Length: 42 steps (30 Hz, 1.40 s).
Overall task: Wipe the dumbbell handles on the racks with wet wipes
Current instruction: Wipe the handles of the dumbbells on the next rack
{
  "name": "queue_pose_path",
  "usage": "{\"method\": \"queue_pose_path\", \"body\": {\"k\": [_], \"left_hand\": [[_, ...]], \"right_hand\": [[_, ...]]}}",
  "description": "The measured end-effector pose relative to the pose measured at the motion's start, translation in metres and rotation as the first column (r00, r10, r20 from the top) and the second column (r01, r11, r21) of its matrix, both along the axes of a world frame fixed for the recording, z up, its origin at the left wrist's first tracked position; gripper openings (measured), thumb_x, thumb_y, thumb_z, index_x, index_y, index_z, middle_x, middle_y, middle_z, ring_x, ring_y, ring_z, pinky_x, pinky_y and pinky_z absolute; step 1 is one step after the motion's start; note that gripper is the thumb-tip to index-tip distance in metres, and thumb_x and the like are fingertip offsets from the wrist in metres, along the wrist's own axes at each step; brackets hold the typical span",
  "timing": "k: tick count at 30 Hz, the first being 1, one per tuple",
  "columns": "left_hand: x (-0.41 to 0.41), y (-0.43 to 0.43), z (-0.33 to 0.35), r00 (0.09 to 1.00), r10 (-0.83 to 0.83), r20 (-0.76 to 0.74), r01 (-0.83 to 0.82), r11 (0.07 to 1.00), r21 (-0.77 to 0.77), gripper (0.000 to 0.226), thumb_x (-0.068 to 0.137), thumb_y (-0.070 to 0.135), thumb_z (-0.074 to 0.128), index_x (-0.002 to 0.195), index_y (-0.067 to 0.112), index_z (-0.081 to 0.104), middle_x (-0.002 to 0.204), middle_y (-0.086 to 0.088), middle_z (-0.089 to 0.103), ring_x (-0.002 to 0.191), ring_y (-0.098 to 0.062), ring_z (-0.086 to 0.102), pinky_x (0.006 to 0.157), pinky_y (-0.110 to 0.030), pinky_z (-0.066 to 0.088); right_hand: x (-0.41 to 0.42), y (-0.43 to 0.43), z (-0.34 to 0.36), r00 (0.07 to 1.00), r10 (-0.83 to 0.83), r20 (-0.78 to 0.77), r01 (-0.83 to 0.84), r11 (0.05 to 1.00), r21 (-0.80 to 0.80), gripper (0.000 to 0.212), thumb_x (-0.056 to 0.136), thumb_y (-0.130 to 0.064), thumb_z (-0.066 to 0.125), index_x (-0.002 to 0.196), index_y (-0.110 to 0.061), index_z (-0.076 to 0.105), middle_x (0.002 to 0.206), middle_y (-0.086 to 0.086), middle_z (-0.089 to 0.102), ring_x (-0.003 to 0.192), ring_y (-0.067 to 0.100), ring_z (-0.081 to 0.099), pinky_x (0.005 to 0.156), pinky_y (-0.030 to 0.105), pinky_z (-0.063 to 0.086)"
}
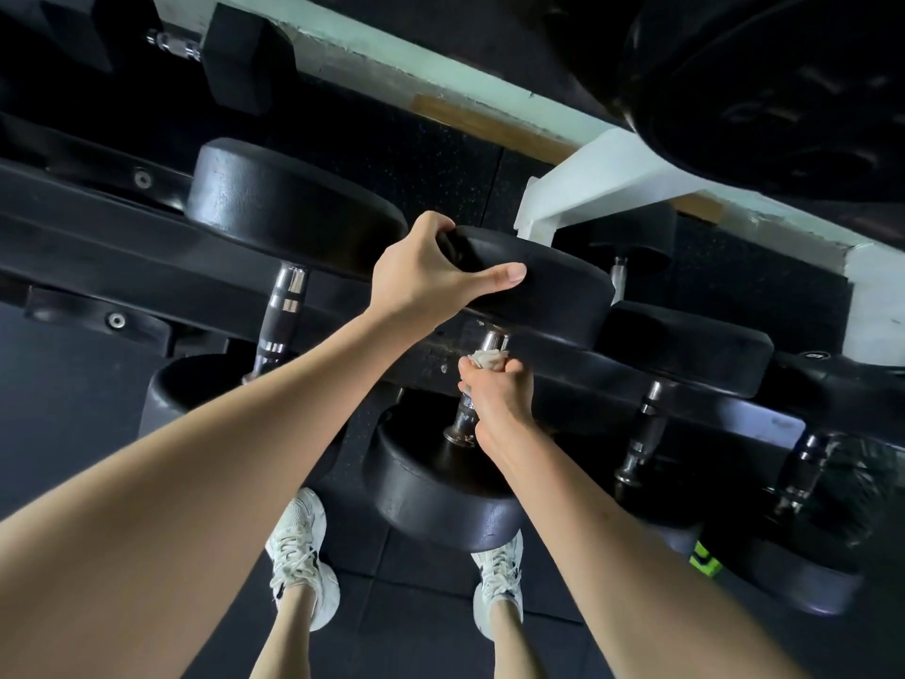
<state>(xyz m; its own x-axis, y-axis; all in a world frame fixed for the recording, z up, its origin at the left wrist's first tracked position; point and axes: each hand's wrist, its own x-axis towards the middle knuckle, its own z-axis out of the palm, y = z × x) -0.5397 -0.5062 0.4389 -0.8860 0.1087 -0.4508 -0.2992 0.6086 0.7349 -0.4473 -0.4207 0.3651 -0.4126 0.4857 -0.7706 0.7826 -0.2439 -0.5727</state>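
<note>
R hand (499, 399) fist-clamped round wet wipe (486, 360) on chrome handle (463, 420) of dumbbell (440, 487) lying on rack (73, 223) — L hand (431, 274) grips its far head (553, 296), thumb along rim.

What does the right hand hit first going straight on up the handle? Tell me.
Probably the far weight head, which the left hand grips; the right hand, with its wipe, sits close below it.

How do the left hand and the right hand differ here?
The left hand grips the upper black head of the dumbbell; the right hand is wrapped round its metal handle. The right hand holds a white wipe; the left hand holds none. Both touch the same dumbbell.
</note>
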Motion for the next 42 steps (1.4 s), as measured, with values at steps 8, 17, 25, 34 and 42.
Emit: {"method": "queue_pose_path", "body": {"k": [8, 17, 25, 34, 42], "left_hand": [[-0.009, -0.002, 0.002, 0.997, -0.051, 0.064, 0.051, 0.999, 0.003, 0.076, 0.061, 0.063, 0.076, 0.116, 0.019, 0.046, 0.085, 0.015, 0.051, 0.080, -0.004, 0.051, 0.074, -0.025, 0.047], [-0.010, -0.001, 0.007, 0.992, -0.080, 0.094, 0.082, 0.997, -0.016, 0.080, 0.063, 0.065, 0.073, 0.120, 0.018, 0.044, 0.084, 0.014, 0.048, 0.081, -0.007, 0.050, 0.075, -0.028, 0.049], [-0.008, 0.000, 0.009, 0.980, -0.176, 0.096, 0.181, 0.982, -0.045, 0.081, 0.073, 0.064, 0.066, 0.129, 0.013, 0.037, 0.101, 0.004, 0.050, 0.090, -0.016, 0.052, 0.075, -0.029, 0.048], [0.011, -0.052, 0.037, 0.966, -0.254, 0.046, 0.253, 0.967, 0.028, 0.044, 0.093, 0.036, 0.053, 0.132, 0.015, 0.050, 0.111, 0.001, 0.060, 0.092, -0.012, 0.056, 0.072, -0.021, 0.040], [0.037, -0.158, 0.060, 0.998, -0.054, -0.021, 0.056, 0.995, 0.081, 0.015, 0.089, 0.018, 0.060, 0.099, 0.028, 0.064, 0.101, -0.001, 0.069, 0.089, -0.017, 0.065, 0.083, -0.035, 0.053]], "right_hand": [[-0.009, 0.024, 0.006, 0.998, 0.035, -0.046, -0.037, 0.998, -0.045, 0.030, 0.089, -0.027, 0.060, 0.098, 0.002, 0.059, 0.090, 0.004, 0.066, 0.076, 0.009, 0.061, 0.067, 0.017, 0.045], [0.036, 0.008, 0.014, 0.859, 0.500, 0.114, -0.509, 0.857, 0.078, 0.018, 0.093, -0.022, 0.052, 0.078, -0.013, 0.052, 0.063, -0.005, 0.046, 0.061, 0.013, 0.045, 0.040, 0.005, 0.032], [-0.011, 0.009, 0.018, 0.958, 0.287, -0.004, -0.283, 0.946, 0.154, 0.017, 0.096, -0.015, 0.050, 0.081, -0.008, 0.052, 0.070, -0.002, 0.051, 0.058, 0.007, 0.048, 0.046, 0.009, 0.040], [0.048, 0.001, 0.039, 0.579, 0.715, 0.392, -0.815, 0.502, 0.290, 0.025, 0.098, -0.017, 0.040, 0.085, -0.008, 0.058, 0.093, 0.019, 0.062, 0.086, 0.032, 0.058, 0.075, 0.035, 0.045], [0.048, -0.035, 0.112, 0.891, 0.450, -0.054, -0.447, 0.892, 0.064, 0.027, 0.084, -0.017, 0.039, 0.059, -0.017, 0.029, 0.054, -0.004, 0.034, 0.044, 0.006, 0.040, 0.055, 0.021, 0.030]]}}
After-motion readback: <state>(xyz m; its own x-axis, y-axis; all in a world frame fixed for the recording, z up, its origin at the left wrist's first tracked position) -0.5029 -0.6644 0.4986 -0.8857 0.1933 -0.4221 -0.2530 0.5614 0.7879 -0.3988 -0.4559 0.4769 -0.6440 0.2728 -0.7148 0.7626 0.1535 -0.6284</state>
